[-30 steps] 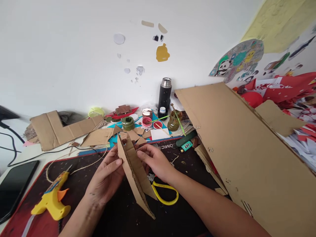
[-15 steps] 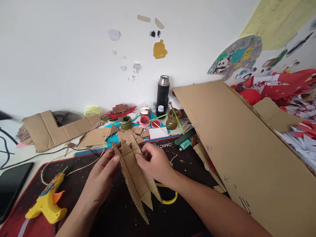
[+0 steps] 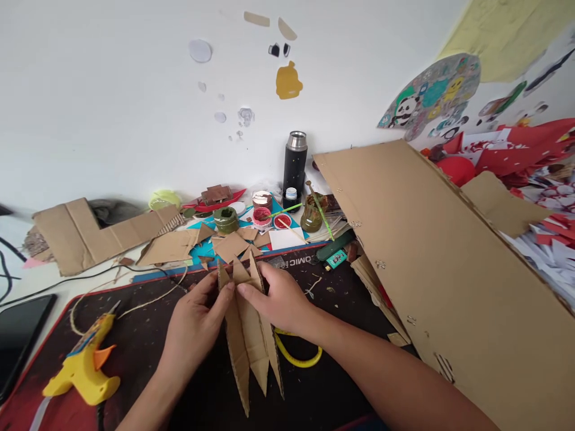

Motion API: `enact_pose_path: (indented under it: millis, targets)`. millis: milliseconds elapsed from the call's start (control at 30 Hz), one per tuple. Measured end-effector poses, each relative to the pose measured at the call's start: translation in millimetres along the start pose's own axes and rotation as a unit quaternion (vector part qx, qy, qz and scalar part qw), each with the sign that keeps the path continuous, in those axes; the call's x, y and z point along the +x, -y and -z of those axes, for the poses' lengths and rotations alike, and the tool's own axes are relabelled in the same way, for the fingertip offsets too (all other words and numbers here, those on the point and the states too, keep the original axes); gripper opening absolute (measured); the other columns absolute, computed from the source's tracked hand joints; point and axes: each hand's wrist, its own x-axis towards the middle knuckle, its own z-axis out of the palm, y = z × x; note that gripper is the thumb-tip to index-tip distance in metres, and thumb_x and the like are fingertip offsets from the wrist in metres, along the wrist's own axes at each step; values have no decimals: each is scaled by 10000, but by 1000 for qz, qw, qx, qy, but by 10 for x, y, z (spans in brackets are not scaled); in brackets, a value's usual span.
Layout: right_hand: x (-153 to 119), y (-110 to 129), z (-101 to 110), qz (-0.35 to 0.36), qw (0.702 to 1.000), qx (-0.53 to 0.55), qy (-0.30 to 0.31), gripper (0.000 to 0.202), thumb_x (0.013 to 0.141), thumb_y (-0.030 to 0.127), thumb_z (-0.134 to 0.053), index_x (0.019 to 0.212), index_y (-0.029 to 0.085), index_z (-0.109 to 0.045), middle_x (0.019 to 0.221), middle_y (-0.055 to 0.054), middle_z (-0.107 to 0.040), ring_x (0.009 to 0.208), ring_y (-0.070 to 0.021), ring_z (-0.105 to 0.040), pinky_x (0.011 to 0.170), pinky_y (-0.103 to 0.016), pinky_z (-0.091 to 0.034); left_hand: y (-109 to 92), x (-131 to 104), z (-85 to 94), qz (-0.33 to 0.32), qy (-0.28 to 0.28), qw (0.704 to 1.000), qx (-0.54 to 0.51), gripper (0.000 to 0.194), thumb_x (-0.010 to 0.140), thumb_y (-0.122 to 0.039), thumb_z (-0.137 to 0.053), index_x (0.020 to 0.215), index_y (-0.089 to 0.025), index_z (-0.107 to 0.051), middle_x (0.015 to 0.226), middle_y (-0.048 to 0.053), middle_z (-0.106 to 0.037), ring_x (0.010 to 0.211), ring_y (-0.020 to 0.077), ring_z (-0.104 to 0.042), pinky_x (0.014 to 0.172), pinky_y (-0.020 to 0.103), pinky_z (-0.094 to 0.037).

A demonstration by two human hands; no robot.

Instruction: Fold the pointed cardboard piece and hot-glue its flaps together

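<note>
A folded cardboard piece point(image 3: 254, 335) with pointed ends is held upright over the dark mat, its side panels bent up along creases. My left hand point(image 3: 195, 317) grips its left panel near the top, thumb on the inner face. On the right panel, my right hand point(image 3: 283, 296) has its thumb pressed inside and fingers behind, mostly hidden. Behind the piece lies a yellow ring-shaped handle point(image 3: 299, 359), partly covered. A yellow glue gun point(image 3: 85, 365) rests on the mat to the left of my left hand.
Paint jars point(image 3: 226, 220), cardboard scraps point(image 3: 173, 246) and a black flask point(image 3: 294, 164) stand along the wall. One large cardboard panel point(image 3: 440, 251) leans across the right side. The dark phone or tablet point(image 3: 27, 338) lies at far left, near cables and string.
The cardboard piece has turned more upright, and its side panels are closer together. Both hands have shifted, with the thumbs now nearer each other. The view has moved slightly.
</note>
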Motion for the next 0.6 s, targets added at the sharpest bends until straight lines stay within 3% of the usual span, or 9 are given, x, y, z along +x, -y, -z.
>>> enact_pose_path:
  millis: [167, 300, 400, 600]
  targets:
    - [37, -21, 25, -5, 999, 16, -30, 129, 990, 275, -681, 1081, 227, -759, 1001, -58, -806, 972, -267, -742, 890, -351, -551, -73, -30, -8, 0, 15, 1000, -7, 443, 912, -635, -660, 1091, -236, -727, 1119, 79, -842, 1008, 301, -783, 879, 374, -600]
    - [42, -14, 45, -7, 999, 10, -36, 103, 984, 275, -695, 1049, 223, -755, 960, -55, -796, 938, -255, -723, 865, -335, -534, -63, -60, 20, -14, -17, 997, 72, 382, 951, -626, -618, 957, -250, -684, 890, 39, -788, 821, 261, -744, 721, 337, -536]
    - [30, -3, 42, -6, 999, 12, -38, 116, 995, 307, -693, 1058, 226, -748, 924, -43, -779, 900, -240, -704, 846, -326, -516, -53, -70, 25, -20, -23, 994, 109, 350, 963, -597, -584, 883, -260, -635, 780, 13, -726, 795, 259, -731, 705, 333, -508]
    - [26, -7, 34, 4, 998, 35, -42, 143, 1018, 319, -658, 1083, 223, -741, 913, -31, -767, 854, -215, -689, 829, -316, -498, -61, -69, 12, -19, -23, 993, 118, 350, 965, -595, -555, 912, -263, -652, 795, 15, -746, 774, 255, -731, 699, 329, -496]
